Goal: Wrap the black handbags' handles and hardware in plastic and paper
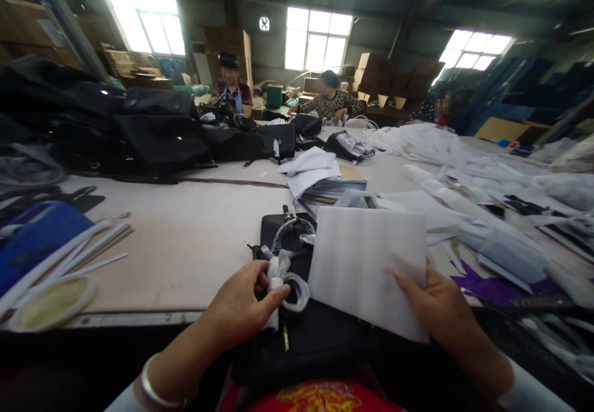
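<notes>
A black handbag (320, 328) lies before me at the table's front edge. A bag handle wrapped in clear plastic (296, 292) curls on top of it, and a gold-coloured zip pull hangs below. My left hand (250, 291) is closed on the white-wrapped end of this handle, thumb against fingers. In my right hand (427, 297) is a thin white foam sheet (366, 263), pinched at its right edge and tilted over the bag's right part. The sheet hides some of the bag. Another plastic-wrapped loop (291, 229) rises at the bag's far side.
A stack of papers (334, 183) stands beyond the bag. Black bags (158, 127) are heaped at the back left. A blue object (41, 239), pale strips and a round yellowish lid (53, 304) lie left. White wrapping (427, 146) covers the right side. Several people sit across the table.
</notes>
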### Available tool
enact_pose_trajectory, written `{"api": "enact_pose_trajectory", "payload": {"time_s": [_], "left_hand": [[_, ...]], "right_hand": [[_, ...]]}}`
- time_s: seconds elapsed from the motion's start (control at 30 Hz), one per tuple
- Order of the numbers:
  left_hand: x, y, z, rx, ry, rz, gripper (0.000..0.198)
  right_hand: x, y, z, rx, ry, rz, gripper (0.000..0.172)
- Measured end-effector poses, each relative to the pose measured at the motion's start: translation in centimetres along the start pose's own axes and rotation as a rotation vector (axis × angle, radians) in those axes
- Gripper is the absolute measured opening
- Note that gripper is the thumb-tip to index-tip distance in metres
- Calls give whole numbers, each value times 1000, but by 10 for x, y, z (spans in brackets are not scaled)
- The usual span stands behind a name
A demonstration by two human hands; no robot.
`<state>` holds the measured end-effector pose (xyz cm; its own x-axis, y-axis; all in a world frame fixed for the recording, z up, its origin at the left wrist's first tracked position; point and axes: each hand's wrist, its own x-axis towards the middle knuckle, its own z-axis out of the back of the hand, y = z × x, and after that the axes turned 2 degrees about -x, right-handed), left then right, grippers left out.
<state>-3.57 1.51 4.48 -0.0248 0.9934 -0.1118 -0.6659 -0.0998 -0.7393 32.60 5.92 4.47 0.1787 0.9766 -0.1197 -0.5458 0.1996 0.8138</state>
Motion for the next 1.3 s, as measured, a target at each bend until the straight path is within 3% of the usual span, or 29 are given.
{"api": "enact_pose_trajectory", "payload": {"time_s": [0.1, 0.23, 0.37, 0.47, 0.57, 0.7, 0.97, 1.17, 1.3], "left_hand": [[-2, -9, -1, 104, 46, -67, 64], [3, 3, -4, 42, 164, -31, 77], [7, 29, -10, -309, 287, 20, 94], [8, 41, -13, -666, 434, 150, 106], [8, 44, -15, -989, 554, 177, 103], [9, 46, -17, -1183, 578, 112, 89], [12, 52, -16, -1287, 569, 138, 77], [9, 54, -15, -1335, 592, 151, 77], [10, 58, -15, -1363, 617, 128, 72]], "right_hand": [[-12, 1, -12, -53, -41, -16, 52], [-19, -3, -22, 147, 82, -88, 59], [-25, 2, -16, 334, 243, -190, 56], [-26, 11, -1, 403, 381, -343, 52], [-25, 14, 16, 418, 532, -455, 46], [-22, 10, 27, 312, 622, -481, 37], [-21, 28, 38, 225, 599, -510, 33], [-37, 31, 16, 281, 775, -506, 34], [-48, 28, 5, 297, 827, -518, 37]]}}
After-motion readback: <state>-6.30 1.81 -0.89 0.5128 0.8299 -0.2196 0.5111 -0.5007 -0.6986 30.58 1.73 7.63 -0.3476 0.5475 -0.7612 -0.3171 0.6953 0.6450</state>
